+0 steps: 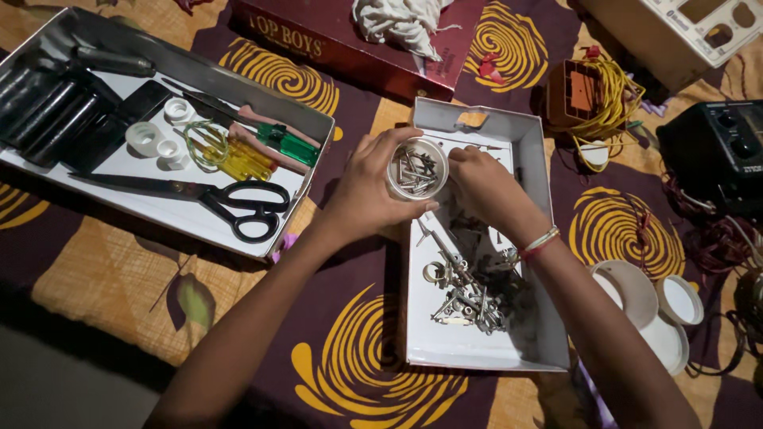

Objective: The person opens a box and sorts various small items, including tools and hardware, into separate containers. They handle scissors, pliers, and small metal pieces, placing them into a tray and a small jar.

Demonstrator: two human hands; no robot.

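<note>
The left hand [362, 199] grips a small round clear plastic cup of metal screws [416, 168] above the shallow white cardboard tray [445, 345]. The right hand [485, 187] reaches beside the cup with curled fingers; its hold cannot be told. Loose silvery screws and nuts [469, 290] lie in the tray.

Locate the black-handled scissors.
In the head view, the scissors lie left of centre, in the left tray, just below the yellow and green screwdrivers.

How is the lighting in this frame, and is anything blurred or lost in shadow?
Head view: dim, warm light with dark corners; the white tray and small cup in the left hand are brightest and sharp. The right hand shadows the tray floor, so the dark pile beside the screws is hard to read. The black items in the left tray merge together.
</note>
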